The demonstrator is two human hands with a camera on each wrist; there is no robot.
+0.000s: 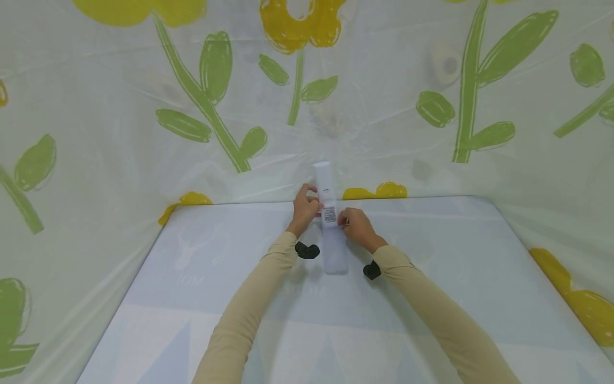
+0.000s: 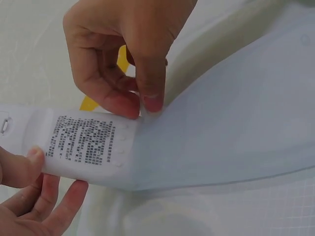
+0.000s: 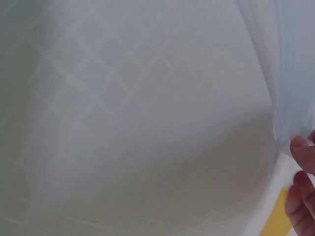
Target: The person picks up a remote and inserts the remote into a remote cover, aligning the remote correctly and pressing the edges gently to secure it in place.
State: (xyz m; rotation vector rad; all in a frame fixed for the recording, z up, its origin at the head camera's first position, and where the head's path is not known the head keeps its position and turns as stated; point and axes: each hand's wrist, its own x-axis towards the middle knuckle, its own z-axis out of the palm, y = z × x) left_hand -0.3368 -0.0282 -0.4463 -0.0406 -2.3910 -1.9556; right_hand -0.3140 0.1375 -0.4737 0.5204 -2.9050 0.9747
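Observation:
A white remote control point(image 1: 325, 184), its back with a printed label toward the camera, points away from me at the far side of the table. Its near end meets a translucent plastic sleeve point(image 1: 334, 256), which stretches toward me. My left hand point(image 1: 305, 209) grips the remote by its sides, the thumb beside the label point(image 2: 86, 140) in the left wrist view. With thumb and forefinger, my right hand point(image 1: 357, 226) pinches the sleeve's edge at the remote's corner. In the right wrist view only a few right-hand fingers point(image 3: 302, 155) show, at the sleeve's edge.
A pale blue and white cloth covers the table point(image 1: 230, 277). Behind it hangs a whitish curtain point(image 1: 374, 122) with yellow flowers and green leaves, meeting the table's far edge. Small black pieces point(image 1: 307, 250) show beside the wrists.

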